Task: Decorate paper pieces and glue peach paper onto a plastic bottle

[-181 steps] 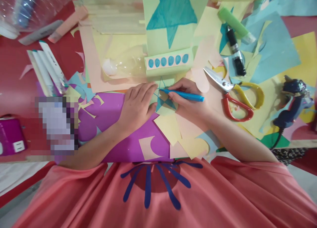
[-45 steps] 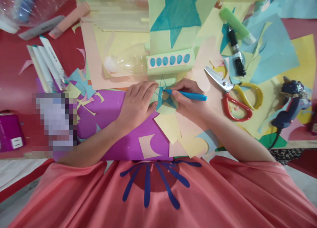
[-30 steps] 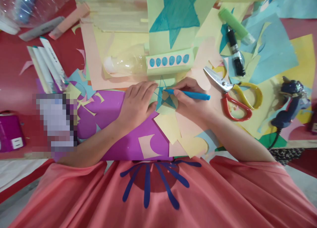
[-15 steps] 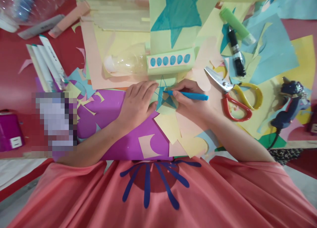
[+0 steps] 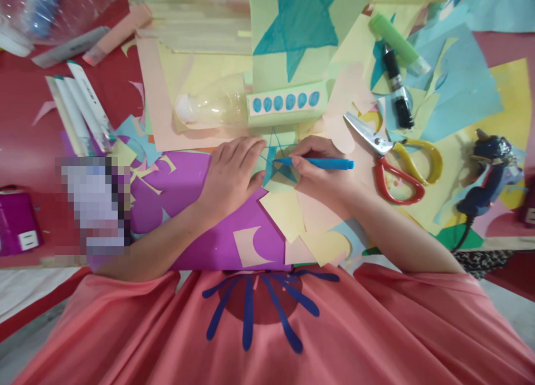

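My right hand [image 5: 320, 165] is closed around a blue marker [image 5: 334, 163], whose tip touches a pale green paper [image 5: 286, 135] bearing a star outline, its lower part coloured blue. My left hand [image 5: 234, 170] lies flat on the left edge of that paper, palm down, thumb apart from the fingers. Just beyond the hands lies a clear bottle [image 5: 213, 107] on its side, wrapped at the right end in green paper with a strip of blue dots [image 5: 286, 102]. A large blue star [image 5: 298, 25] on green paper is farther back.
Red and yellow-handled scissors [image 5: 387, 145] lie open on the right, near a black pen [image 5: 398, 87] and a green marker [image 5: 399, 42]. White markers [image 5: 81, 106] rest at the left above a blurred-out object [image 5: 98, 201]. Paper scraps [image 5: 152, 170] cover a purple sheet [image 5: 192, 234].
The marker tip has shifted slightly left and down across the star, with my right hand moving little. My left hand has stayed in place.
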`<state>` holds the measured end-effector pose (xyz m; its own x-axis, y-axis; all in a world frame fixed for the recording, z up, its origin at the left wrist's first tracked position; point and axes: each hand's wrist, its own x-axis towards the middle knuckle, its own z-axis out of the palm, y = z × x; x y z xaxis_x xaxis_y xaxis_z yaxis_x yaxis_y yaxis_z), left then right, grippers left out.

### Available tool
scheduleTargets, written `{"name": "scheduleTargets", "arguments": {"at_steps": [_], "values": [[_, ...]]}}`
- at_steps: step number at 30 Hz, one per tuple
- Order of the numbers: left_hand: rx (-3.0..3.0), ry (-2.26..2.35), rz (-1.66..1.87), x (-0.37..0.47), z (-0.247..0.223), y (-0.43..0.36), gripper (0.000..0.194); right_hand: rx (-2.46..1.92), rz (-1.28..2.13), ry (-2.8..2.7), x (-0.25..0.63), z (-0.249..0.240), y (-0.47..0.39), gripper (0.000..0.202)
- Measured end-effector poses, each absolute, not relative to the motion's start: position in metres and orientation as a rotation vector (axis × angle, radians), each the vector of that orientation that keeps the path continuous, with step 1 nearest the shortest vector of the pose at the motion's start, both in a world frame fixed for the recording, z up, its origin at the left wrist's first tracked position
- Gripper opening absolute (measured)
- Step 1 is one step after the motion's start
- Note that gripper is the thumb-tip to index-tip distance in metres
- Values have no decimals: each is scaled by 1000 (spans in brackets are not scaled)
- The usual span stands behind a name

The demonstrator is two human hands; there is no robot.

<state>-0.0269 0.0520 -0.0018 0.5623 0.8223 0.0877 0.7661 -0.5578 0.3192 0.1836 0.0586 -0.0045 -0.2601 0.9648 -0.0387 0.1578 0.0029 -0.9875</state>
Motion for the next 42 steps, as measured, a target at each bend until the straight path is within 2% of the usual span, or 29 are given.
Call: {"name": "scheduleTargets", "arguments": {"at_steps": [9, 16, 24, 36, 42], "values": [[2473, 1330, 318, -27, -1, 52, 42, -1200, 1326, -1582, 183, -3, 60, 32], [2442, 1335, 320, -26, -1, 52, 43, -1198, 1212, -1359, 177, -1, 56, 30], [2468, 1322, 324, -27, -2, 52, 43, -1180, 1452, -1526, 186, -4, 62, 35], [2449, 1328, 335, -27, -2, 51, 42, -1247, 1410, -1539, 184, -2, 60, 41], [2465, 1329, 332, -27, -2, 52, 42, -1228, 1429, -1561, 188, -3, 61, 37]]}}
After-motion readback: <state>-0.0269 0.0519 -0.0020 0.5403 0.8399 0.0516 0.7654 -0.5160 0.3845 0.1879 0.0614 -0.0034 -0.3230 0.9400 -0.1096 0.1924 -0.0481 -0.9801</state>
